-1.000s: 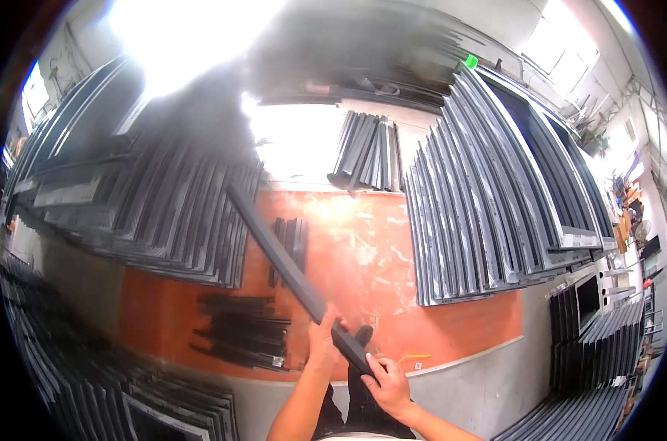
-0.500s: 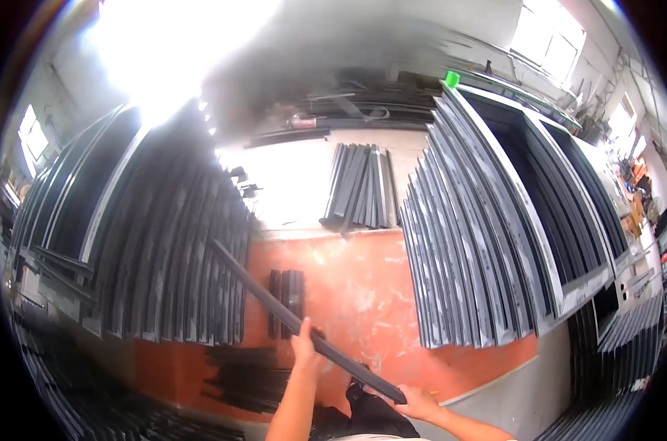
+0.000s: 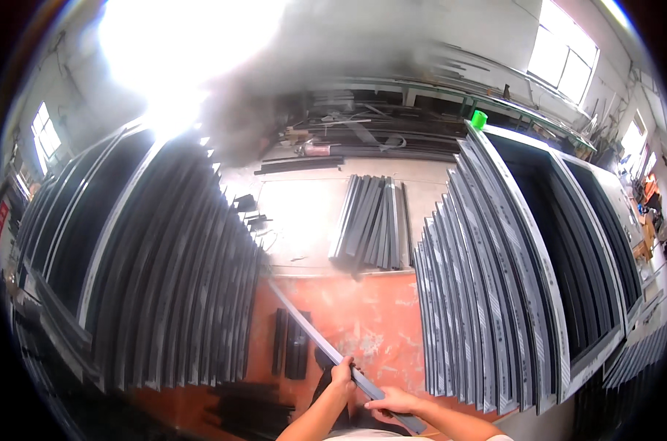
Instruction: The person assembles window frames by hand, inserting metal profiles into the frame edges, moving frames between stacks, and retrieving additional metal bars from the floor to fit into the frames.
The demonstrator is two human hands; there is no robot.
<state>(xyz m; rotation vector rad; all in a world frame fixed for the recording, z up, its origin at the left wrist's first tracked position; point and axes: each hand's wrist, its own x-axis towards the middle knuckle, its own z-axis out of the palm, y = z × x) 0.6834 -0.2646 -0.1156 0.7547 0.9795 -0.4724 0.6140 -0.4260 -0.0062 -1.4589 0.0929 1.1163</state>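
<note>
A long, straight grey profile bar (image 3: 309,332) slants across in front of me, from beside the left stack of frames down to my body at lower right. My left hand (image 3: 343,373) is wrapped round it below its middle. Closer to the bar's near end, my right hand (image 3: 392,400) grips it too, with the thumb lying along the top. The near end sticks out past the right hand. Beneath the bar, short dark profile pieces (image 3: 296,345) lie on the orange-red floor (image 3: 370,323).
Tall rows of dark frames stand at left (image 3: 179,272) and right (image 3: 488,287). A green roll (image 3: 479,119) sits atop the right row. Ahead, a pile of grey bars (image 3: 366,220) lies on pale floor. More dark strips (image 3: 249,408) lie at lower left.
The bar has turned so a lighter face shows, and its far end has shifted right in view. My right hand has come closer to my left. The whole view has tilted upward.
</note>
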